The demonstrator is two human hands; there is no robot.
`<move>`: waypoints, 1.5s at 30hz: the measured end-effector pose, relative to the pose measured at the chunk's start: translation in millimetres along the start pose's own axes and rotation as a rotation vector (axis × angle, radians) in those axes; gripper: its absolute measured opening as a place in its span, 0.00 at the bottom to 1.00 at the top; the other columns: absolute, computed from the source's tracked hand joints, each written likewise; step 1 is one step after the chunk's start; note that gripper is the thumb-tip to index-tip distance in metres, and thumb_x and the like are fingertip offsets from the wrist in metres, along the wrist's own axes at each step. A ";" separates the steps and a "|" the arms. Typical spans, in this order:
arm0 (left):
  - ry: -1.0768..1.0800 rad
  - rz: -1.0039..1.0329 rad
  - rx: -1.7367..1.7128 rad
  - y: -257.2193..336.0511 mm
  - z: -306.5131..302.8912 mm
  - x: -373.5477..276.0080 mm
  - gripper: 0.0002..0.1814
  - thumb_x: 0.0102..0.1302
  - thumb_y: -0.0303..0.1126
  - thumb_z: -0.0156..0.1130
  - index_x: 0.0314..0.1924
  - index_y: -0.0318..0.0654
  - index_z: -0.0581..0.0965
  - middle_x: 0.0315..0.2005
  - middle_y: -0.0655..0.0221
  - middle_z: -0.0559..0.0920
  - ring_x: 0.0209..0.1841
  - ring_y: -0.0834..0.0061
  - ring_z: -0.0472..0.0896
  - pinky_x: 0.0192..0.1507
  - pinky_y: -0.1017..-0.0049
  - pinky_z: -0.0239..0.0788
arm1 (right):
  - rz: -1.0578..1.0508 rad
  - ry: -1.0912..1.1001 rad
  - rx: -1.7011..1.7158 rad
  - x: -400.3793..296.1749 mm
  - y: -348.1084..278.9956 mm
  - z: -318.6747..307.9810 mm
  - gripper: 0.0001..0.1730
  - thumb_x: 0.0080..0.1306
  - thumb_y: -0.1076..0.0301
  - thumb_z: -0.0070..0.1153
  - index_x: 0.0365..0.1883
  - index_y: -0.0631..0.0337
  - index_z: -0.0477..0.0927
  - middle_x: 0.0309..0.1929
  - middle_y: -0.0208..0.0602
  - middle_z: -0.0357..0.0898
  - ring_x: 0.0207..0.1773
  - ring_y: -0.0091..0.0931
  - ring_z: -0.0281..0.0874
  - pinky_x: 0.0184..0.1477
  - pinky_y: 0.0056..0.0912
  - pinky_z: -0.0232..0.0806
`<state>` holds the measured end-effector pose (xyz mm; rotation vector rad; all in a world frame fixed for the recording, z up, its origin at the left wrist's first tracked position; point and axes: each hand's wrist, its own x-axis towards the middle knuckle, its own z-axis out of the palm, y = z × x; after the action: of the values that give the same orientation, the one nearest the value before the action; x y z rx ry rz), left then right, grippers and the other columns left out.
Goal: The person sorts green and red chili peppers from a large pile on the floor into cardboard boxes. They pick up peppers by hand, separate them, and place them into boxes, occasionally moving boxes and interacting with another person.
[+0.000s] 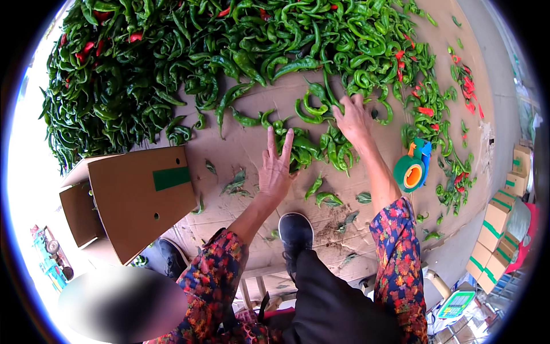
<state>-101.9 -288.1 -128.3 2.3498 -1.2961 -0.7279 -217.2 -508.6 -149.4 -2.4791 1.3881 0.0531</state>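
My left hand (275, 170) rests against a small heap of green chili peppers (304, 148), its index and middle fingers stretched out and apart. Its thumb side is partly hidden against the peppers. Farther forward and to the right, my right hand (354, 120) reaches down with bent fingers among loose green peppers. A long dark green pepper (330, 92) ends at its thumb; whether the fingers grip it cannot be made out. Another cluster of green peppers (337, 148) lies between the two hands. All of these lie on flattened brown cardboard (253, 213).
A large pile of green peppers (172, 56) with some red ones spans the far side. An open cardboard box (137, 198) lies at left. A tape dispenser (411, 172) with green tape sits at right, near red peppers (468, 88). Taped boxes (494, 221) and a scale (457, 303) stand beyond.
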 end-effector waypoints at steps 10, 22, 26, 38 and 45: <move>-0.018 -0.020 0.008 -8.9 0.6 -0.7 0.64 0.41 0.30 0.81 0.75 0.60 0.50 0.75 0.54 0.42 0.61 0.45 0.69 0.51 0.56 0.77 | -0.131 0.036 0.046 17.6 -28.1 -2.1 0.22 0.64 0.55 0.61 0.46 0.64 0.73 0.46 0.50 0.74 0.49 0.47 0.77 0.49 0.48 0.70; 0.145 -0.013 -0.222 -16.3 -4.1 -7.1 0.65 0.41 0.27 0.80 0.76 0.54 0.49 0.72 0.51 0.49 0.66 0.42 0.63 0.62 0.57 0.69 | -0.315 -0.040 0.261 -2.1 -55.9 -17.4 0.29 0.56 0.57 0.64 0.49 0.64 0.67 0.45 0.52 0.73 0.49 0.48 0.74 0.49 0.50 0.68; 0.130 -0.055 -0.305 -13.3 -8.8 1.6 0.65 0.41 0.24 0.79 0.76 0.49 0.49 0.67 0.51 0.56 0.67 0.44 0.63 0.64 0.57 0.66 | -0.330 -0.253 0.279 -61.4 -55.4 -20.6 0.34 0.57 0.59 0.64 0.58 0.61 0.66 0.52 0.54 0.73 0.56 0.50 0.70 0.57 0.51 0.67; 0.136 0.020 -1.643 -1.7 -53.9 -27.4 0.44 0.44 0.17 0.72 0.65 0.43 0.68 0.58 0.61 0.71 0.68 0.61 0.63 0.65 0.66 0.63 | -0.295 -0.331 0.921 -112.1 -118.4 -36.8 0.32 0.50 0.73 0.69 0.55 0.60 0.74 0.51 0.41 0.74 0.54 0.36 0.75 0.55 0.38 0.68; 0.663 0.292 -0.389 -31.3 -334.4 -150.8 0.40 0.58 0.16 0.61 0.71 0.45 0.62 0.61 0.68 0.71 0.69 0.72 0.63 0.68 0.67 0.61 | -1.126 -0.051 0.913 -141.7 -352.7 -205.0 0.36 0.51 0.75 0.66 0.60 0.57 0.71 0.58 0.44 0.68 0.59 0.40 0.72 0.60 0.40 0.67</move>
<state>50.0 -122.2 163.1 1.7994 -1.0413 -0.0707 -19.9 -275.4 155.9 -2.0174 -0.1903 -0.5930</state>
